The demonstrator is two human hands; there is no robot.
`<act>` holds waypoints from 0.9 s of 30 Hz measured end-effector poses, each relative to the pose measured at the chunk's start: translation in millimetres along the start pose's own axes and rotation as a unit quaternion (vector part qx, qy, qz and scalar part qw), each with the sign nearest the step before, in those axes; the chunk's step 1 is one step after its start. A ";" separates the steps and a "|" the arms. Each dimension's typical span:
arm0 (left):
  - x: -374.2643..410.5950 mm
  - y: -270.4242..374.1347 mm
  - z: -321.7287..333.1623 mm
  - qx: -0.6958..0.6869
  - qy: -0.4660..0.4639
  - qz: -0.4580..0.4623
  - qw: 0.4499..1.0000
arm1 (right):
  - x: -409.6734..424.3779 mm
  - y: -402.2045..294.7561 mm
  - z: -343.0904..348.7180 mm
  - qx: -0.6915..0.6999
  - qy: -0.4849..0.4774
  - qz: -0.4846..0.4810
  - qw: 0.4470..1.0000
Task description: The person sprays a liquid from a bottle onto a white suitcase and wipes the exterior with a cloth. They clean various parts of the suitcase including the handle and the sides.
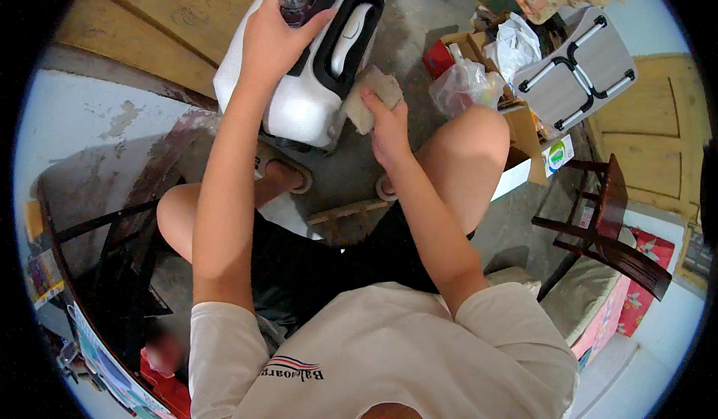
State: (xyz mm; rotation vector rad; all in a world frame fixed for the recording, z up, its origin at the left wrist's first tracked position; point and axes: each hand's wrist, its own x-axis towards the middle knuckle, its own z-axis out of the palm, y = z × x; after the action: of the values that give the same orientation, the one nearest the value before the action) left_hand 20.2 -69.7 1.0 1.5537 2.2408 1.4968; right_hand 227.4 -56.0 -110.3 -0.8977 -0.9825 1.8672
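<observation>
A clear bottle with a white spray or pump top [294, 4] is in the grip of my left hand [274, 49], over the upper face of a white suitcase [303, 113]. My left thumb reaches toward the suitcase's black trim. The suitcase stands before my feet, its carry handle [350, 40] set in a black oval recess. In my right hand [391, 130] is a folded beige cloth [358, 110], pinched under the thumb. That cloth is beside the suitcase's right edge; whether it touches the edge I cannot tell.
Cardboard boxes [521, 138] and plastic bags [468, 85] crowd the floor at right, near a folding table with its legs folded [578, 71]. A dark wooden chair [606, 211] is farther right. A yellow wooden door [162, 21] borders the suitcase's left. A dark-framed table [61, 251] lies left.
</observation>
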 end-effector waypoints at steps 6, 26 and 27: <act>-2.2 -2.0 -4.0 0.001 -0.005 0.004 1.000 | -27.7 11.9 4.9 -0.006 -0.009 0.041 0.999; -16.6 -30.4 -60.6 0.002 -0.073 -0.026 0.997 | -87.6 55.4 60.4 0.072 -0.085 0.120 0.986; -15.4 -31.6 -60.2 0.000 -0.074 -0.022 0.997 | -84.1 53.9 59.9 0.077 -0.074 0.125 0.986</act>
State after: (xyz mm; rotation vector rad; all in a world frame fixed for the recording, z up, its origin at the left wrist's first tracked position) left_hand -24.7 -123.0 3.9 1.5486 2.1797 1.3238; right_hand 192.7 -167.1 -113.5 -0.8301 -0.8279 2.2163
